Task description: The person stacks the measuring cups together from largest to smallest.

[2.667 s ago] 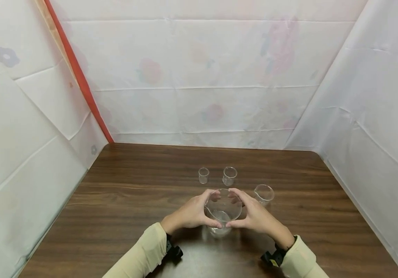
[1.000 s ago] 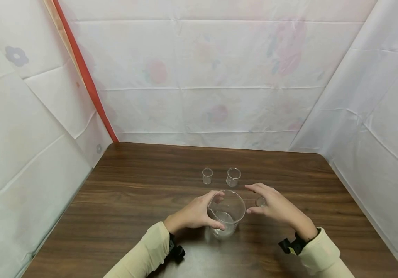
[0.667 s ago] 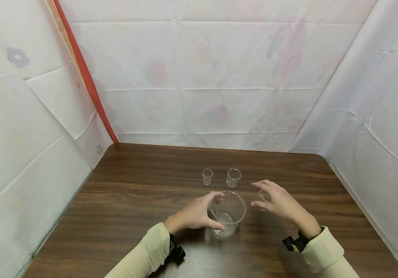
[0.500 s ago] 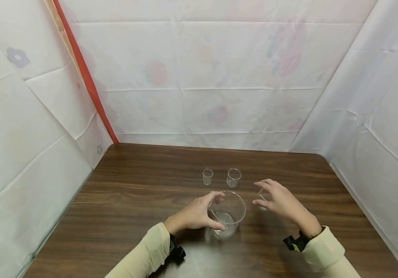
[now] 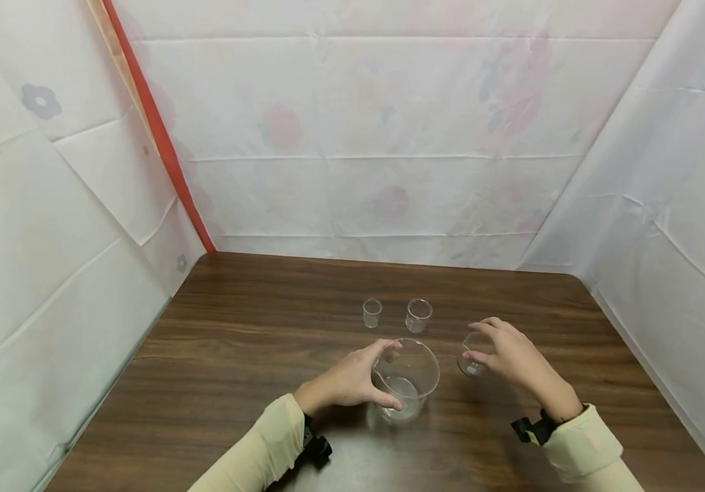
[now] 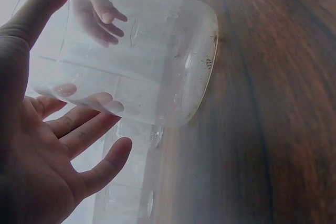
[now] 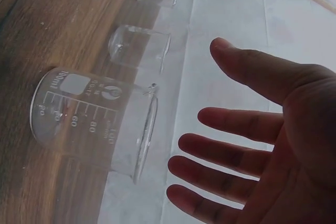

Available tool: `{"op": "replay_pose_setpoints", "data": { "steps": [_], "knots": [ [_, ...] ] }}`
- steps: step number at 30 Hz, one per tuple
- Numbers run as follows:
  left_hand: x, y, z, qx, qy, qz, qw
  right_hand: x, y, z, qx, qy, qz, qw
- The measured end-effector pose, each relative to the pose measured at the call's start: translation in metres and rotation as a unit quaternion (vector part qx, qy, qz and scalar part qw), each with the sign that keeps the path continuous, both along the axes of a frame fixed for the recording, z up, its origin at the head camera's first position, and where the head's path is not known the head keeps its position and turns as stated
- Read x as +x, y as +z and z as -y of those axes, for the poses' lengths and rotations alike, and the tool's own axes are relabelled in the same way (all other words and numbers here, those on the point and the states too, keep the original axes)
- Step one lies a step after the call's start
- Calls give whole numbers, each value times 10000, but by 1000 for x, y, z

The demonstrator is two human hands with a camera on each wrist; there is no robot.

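1. My left hand holds the large beaker by its upper part, thumb on the near side, fingers reaching round the far side; one finger stands off the glass.
2. The large beaker is upright on the wooden table, its spout towards my left hand.
3. My right hand, right of the large beaker, is wide: fingers spread, thumb well away from them, fingertips just clear of the marked 100 ml beaker.
4. That 100 ml beaker stands upright, right of the large beaker.
5. Beyond the large beaker stand a small beaker and, further left, the smallest beaker.
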State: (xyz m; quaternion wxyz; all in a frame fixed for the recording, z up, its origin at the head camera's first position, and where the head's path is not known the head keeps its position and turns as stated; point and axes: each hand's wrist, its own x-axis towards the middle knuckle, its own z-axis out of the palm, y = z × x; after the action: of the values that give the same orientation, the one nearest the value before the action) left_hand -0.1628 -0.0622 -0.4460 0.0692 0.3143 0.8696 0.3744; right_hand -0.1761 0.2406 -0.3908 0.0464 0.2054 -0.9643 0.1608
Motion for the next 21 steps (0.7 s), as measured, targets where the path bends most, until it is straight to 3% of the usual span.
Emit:
{"op": "replay_pose_setpoints", "data": {
  "steps": [21],
  "knots": [
    [0, -1, 0, 52, -28, 143, 9999, -2, -12, -8, 92, -233, 445, 9987]
  ]
}}
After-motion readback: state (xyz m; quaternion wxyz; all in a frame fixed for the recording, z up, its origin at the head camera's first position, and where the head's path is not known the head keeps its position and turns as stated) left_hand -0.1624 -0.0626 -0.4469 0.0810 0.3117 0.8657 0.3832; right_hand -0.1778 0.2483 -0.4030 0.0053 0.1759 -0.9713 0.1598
